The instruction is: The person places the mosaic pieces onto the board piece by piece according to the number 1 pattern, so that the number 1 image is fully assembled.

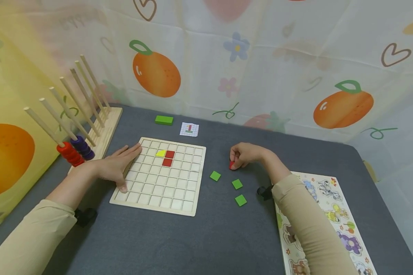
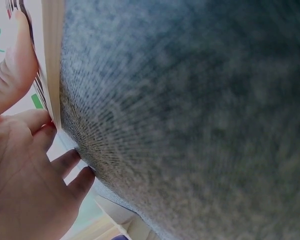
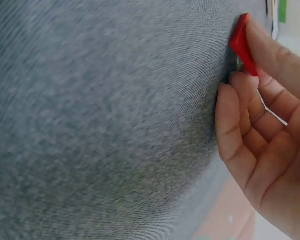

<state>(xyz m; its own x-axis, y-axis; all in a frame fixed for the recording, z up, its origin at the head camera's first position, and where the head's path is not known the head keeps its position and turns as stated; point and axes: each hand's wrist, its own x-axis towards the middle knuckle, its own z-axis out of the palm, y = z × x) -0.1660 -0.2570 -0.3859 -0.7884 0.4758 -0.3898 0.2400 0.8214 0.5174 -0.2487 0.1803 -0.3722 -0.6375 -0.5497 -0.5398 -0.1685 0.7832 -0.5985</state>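
A white gridded wooden board [image 1: 182, 191] lies on the dark table. On its grid are two red square tiles [image 1: 167, 162], one above the other, and a yellow tile [image 1: 160, 153] left of the upper one. My left hand [image 1: 115, 168] rests spread on the board's left edge, thumb over the near-left squares; the left wrist view shows its fingers [image 2: 82, 182] extended beside the board's side. Right of the board, my right hand [image 1: 246, 154] pinches a red square tile [image 3: 244, 42] between thumb and fingers, close to the tabletop. Three green square tiles [image 1: 237, 184] lie near that hand.
Behind the board lie a green block [image 1: 164, 120] and a small pattern card [image 1: 189, 129]. A wooden peg rack [image 1: 111, 124] with red and purple rings stands at left. An animal puzzle board [image 1: 316, 183] lies under my right forearm. A printed curtain [image 1: 206, 68] hangs behind.
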